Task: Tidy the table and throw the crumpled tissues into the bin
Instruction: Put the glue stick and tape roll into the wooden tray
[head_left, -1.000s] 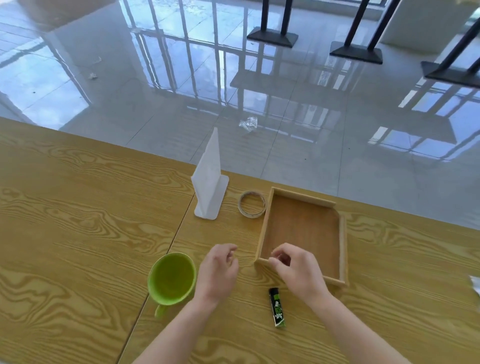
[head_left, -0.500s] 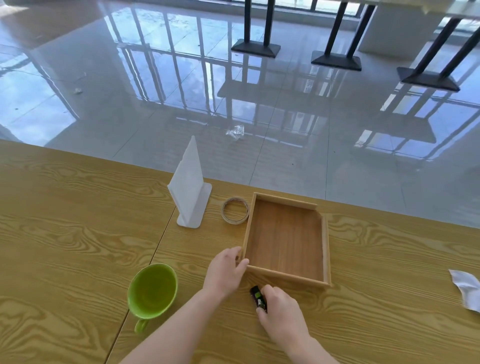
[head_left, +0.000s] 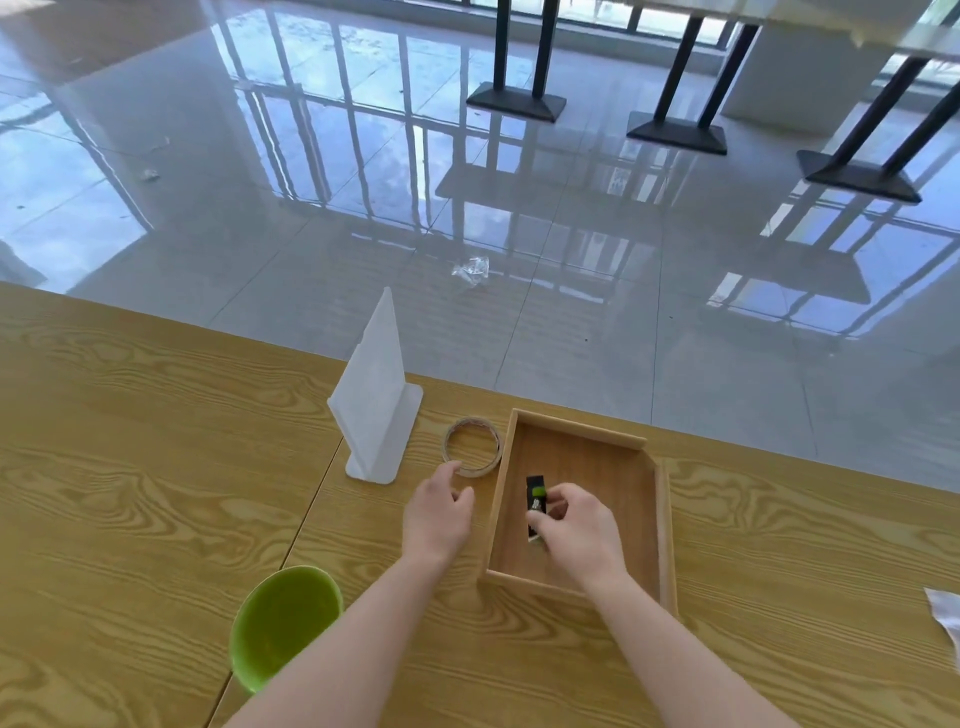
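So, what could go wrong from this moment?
The right hand holds the small black and green item inside the wooden tray; if dropped carelessly it may bounce out. The left hand, near the tape roll, could knock it. The crumpled paper at the table's right edge may be overlooked.

Table: tray right of centre, at the far edge; tape roll touching its left wall; upright stand left of the roll; cup at the near edge, left of the tray. Inside the tray, small tube held by the right hand; left hand just outside the left wall, near the roll. Wrapper at the table's right edge; another wrapper on the floor beyond the table.
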